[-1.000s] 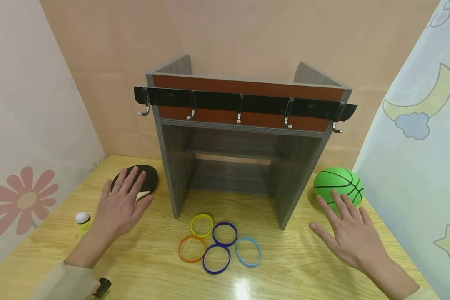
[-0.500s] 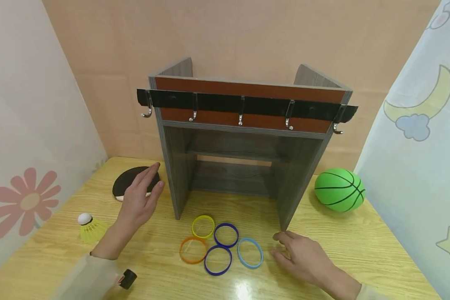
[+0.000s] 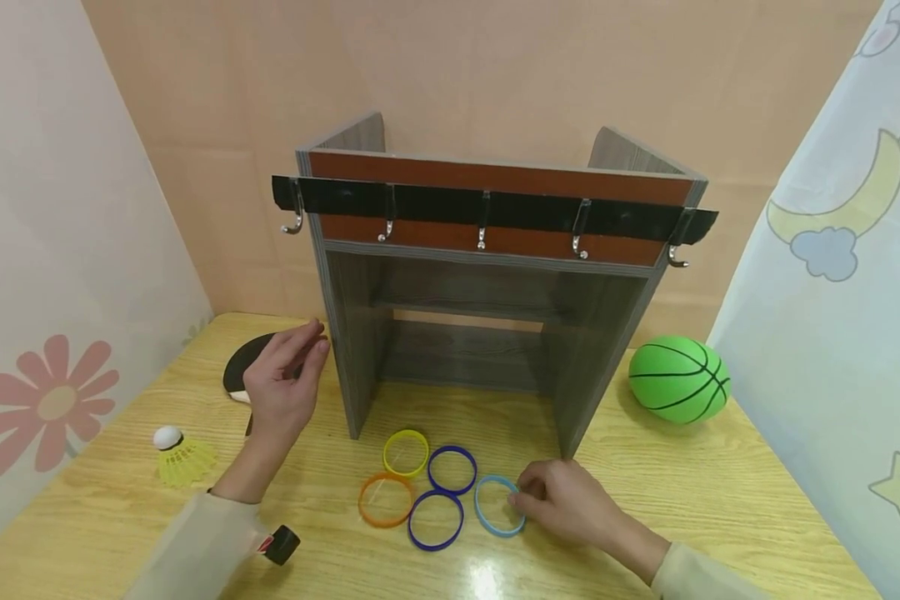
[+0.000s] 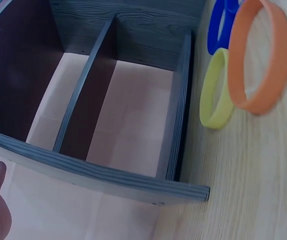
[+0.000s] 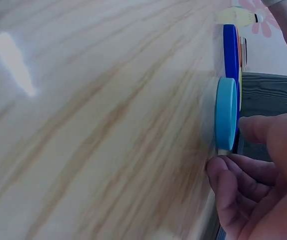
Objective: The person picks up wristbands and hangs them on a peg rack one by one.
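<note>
My right hand (image 3: pixel 573 508) is low over the table at the right edge of a light blue silicone wristband (image 5: pixel 225 112). Its thumb tip overlaps the band's edge and the bent fingers lie just outside it, with a gap between thumb and fingers. The band lies flat. To its left lie two dark blue wristbands, one with its rim (image 3: pixel 435 547) nearest me, plus an orange wristband (image 3: pixel 381 525) and a yellow wristband (image 3: pixel 406 432). Holding nothing, my left hand (image 3: pixel 281 392) hovers loosely curled beside the rack's left panel, in front of a black table tennis paddle (image 3: pixel 243 362).
A grey wooden rack (image 3: pixel 348 350) stands mid-table, its black strip (image 3: pixel 435 198) bearing several metal hooks (image 3: pixel 482 237) over an open shelf space. A green ball (image 3: pixel 678 379) sits to the right, a yellow shuttlecock (image 3: pixel 183 460) to the left. Patterned cloth walls flank the wooden table (image 3: pixel 375 575).
My right hand has come from near the green ball leftward and down to the light blue wristband. My left hand has shifted right, and its spread fingers have curled loosely.
</note>
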The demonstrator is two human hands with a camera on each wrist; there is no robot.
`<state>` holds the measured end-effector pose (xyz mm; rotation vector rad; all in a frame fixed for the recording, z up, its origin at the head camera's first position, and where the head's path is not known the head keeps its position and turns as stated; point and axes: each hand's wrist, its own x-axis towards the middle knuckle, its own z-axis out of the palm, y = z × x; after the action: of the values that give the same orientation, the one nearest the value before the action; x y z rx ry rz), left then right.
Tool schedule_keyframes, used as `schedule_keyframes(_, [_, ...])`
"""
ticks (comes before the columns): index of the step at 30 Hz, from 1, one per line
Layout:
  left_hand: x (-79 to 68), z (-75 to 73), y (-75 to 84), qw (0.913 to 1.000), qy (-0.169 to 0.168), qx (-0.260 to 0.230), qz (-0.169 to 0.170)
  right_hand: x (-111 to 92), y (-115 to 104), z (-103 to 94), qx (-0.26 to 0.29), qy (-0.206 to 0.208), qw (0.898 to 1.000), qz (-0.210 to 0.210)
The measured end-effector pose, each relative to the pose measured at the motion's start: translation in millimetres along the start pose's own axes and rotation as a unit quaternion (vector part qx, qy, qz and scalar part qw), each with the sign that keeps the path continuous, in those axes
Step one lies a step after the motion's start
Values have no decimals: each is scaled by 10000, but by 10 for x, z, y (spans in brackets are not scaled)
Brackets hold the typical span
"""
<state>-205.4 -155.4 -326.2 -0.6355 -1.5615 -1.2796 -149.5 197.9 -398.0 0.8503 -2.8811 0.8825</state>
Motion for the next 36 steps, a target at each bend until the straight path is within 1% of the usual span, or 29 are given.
schedule_keyframes(2, [18,27,49,9998,66,-160,-62,13,-11,6,103,-94,9999,27])
schedule_keyframes(4, [30,48,75,9995,91,-272,-123,14,-12,10,127,-85,9999,-14])
schedule_keyframes(8, [32,86,77,9983,113,-505,-254,-2,16,5,106,17,9999,-4])
schedule_keyframes(10, [32,99,75,9976,102,-591,-341,-16,36,-14,186,47,9997,119])
schedule_keyframes(12, [30,110,65,9968,150,-673,-412,-32,55,-47,520,1,9982,296])
schedule_keyframes(14, [31,117,58,9956,201,-778,-488,-42,72,-92,953,-42,9939,558])
schedule_keyframes(16, [33,118,55,9945,255,-857,-550,-51,86,-144,1458,-82,9856,853])
schedule_keyframes(19, [37,117,48,9923,296,-1044,-599,-61,105,-225,2112,-141,9692,1260])
schedule_keyframes(22, [35,115,34,9895,302,-1278,-610,-68,115,-317,2633,-200,9549,1359])
schedule_keyframes(26, [29,108,11,9875,317,-1411,-625,-25,91,-466,3318,-169,9364,1128])
schedule_keyframes(29, [29,95,-7,9887,349,-1316,-623,51,31,-589,3764,-22,9225,850])
schedule_keyframes(33, [41,74,-21,9907,344,-1175,-599,186,-112,-731,4152,261,9084,411])
schedule_keyframes(36, [51,65,-15,9921,306,-1035,-637,314,-264,-795,4383,423,8974,276])
